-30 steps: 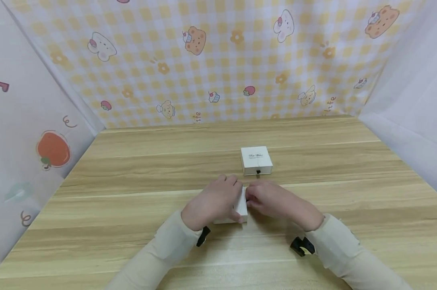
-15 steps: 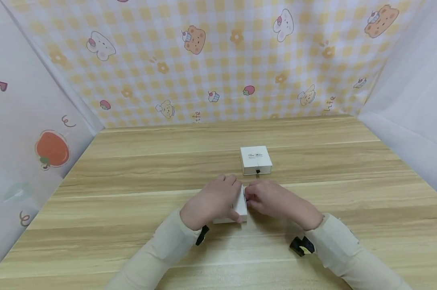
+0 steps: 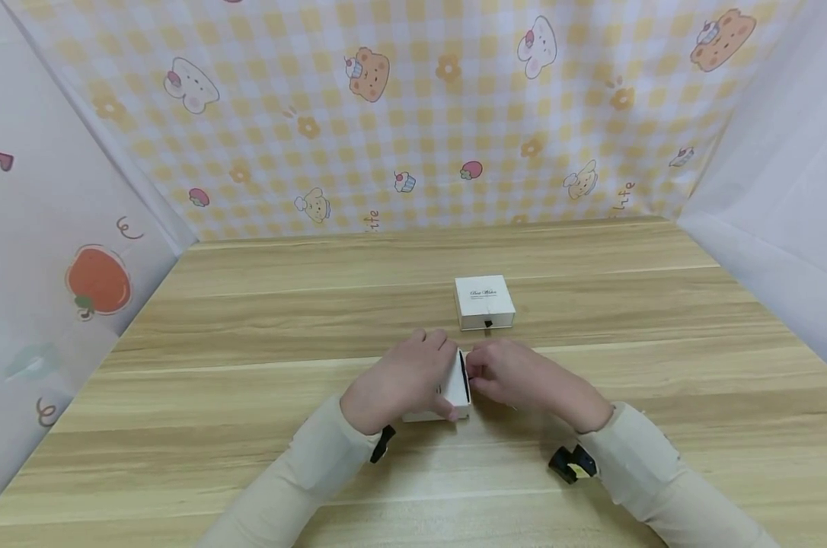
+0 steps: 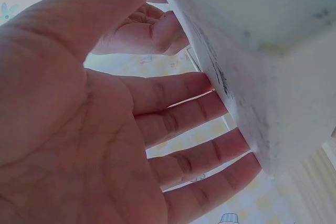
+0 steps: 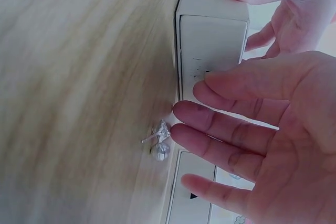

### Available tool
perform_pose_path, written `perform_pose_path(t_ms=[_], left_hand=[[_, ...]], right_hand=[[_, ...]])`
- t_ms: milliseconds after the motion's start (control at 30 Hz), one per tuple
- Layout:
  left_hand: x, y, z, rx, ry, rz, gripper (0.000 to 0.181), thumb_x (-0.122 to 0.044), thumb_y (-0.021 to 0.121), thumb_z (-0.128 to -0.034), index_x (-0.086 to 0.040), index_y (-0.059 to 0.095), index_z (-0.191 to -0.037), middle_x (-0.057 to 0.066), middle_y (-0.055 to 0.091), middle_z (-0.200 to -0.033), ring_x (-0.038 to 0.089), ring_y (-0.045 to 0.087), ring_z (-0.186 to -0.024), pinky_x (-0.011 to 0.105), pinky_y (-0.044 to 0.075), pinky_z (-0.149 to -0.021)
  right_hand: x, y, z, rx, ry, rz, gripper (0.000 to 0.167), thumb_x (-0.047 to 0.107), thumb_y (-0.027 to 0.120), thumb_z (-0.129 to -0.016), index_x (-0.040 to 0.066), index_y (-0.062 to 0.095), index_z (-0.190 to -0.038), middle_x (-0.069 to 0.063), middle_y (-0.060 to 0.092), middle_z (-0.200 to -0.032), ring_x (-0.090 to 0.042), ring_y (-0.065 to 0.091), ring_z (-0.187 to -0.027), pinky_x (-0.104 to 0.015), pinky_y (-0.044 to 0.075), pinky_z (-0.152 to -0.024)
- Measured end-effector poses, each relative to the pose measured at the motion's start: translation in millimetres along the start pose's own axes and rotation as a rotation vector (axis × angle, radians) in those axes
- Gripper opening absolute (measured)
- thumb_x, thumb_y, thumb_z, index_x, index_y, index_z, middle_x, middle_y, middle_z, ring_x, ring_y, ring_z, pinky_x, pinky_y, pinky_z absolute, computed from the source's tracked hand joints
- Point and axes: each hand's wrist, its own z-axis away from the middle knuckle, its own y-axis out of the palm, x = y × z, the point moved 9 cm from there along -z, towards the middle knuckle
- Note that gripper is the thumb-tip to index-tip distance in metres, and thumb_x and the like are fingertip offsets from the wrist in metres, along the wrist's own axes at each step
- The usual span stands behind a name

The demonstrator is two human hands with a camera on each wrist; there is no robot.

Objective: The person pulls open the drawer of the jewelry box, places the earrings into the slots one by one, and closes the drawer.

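A white drawer-style gift box (image 3: 457,388) lies on the table under my left hand (image 3: 405,380). That hand grips it across the top, thumb on the near side and fingertips at the far side, as the left wrist view also shows. At the box's right end, my right hand (image 3: 516,374) pinches the small dark pull tab (image 5: 208,72) between thumb and index finger; the other fingers are stretched out loosely. A dark slit shows at the top of that end. The box's contents are hidden. A small silvery, shiny trinket (image 5: 160,140) lies on the table near the right fingertips.
A second white box (image 3: 485,297) with printed lettering and a black tab stands just behind the hands. The wooden table (image 3: 249,320) reaches back to a yellow checked cloth (image 3: 420,122). White cloth walls stand at both sides.
A dark slit has opened at the right end of the held box, and the right hand has shifted slightly right with the tab. The left hand and the second box stay put.
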Motion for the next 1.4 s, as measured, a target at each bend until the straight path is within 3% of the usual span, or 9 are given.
perform_pose_path(t_ms=[567, 1400], left_hand=[[0.8, 0.6, 0.2, 0.017, -0.011, 0.025, 0.075, -0.051, 0.077, -0.0659, -0.005, 0.052, -0.12, 0.003, 0.054, -0.11, 0.016, 0.044, -0.089, 0.027, 0.042, -0.082], [2.7, 2.5, -0.4, 0.028, -0.015, 0.024, 0.076, -0.053, 0.076, -0.0653, -0.006, 0.051, -0.12, 0.002, 0.053, -0.111, 0.017, 0.045, -0.091, 0.028, 0.043, -0.083]], right_hand=[[-11, 1, 0.5, 0.058, 0.132, -0.073, 0.017, 0.004, 0.062, -0.079, 0.014, 0.058, -0.066, 0.006, 0.052, -0.067, -0.005, 0.045, -0.06, -0.019, 0.038, -0.054], [-19, -2, 4.3, 0.098, 0.197, -0.079, 0.017, 0.002, 0.06, -0.076, 0.013, 0.056, -0.063, 0.005, 0.051, -0.063, -0.008, 0.045, -0.059, -0.021, 0.038, -0.054]])
